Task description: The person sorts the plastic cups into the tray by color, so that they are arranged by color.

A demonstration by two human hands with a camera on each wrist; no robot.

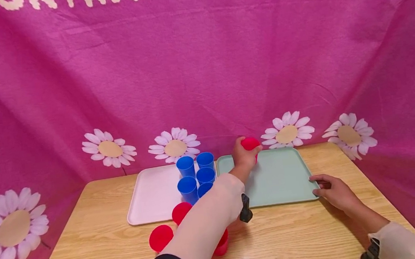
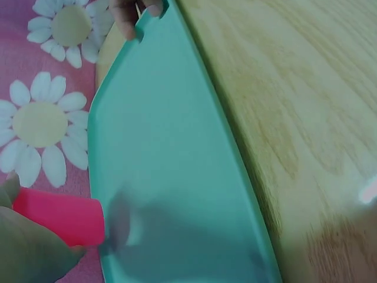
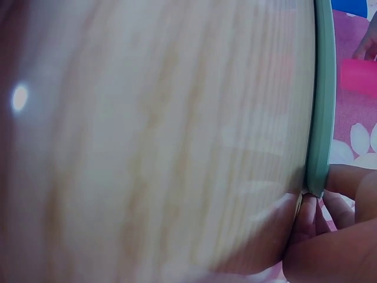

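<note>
left hand (image 1: pixel 245 154) curls round a red cup (image 1: pixel 250 143), held over the green tray's (image 1: pixel 283 180) far left corner. right hand (image 1: pixel 334 190) pinches that tray's near right corner on the table (image 1: pixel 102 239).

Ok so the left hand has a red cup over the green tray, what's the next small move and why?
Probably lower the red cup onto the far left corner of the green tray and let go. The left hand grips it just above that corner, the tray's surface there is bare, and the right hand pinches the tray's near right corner, steadying it.
</note>
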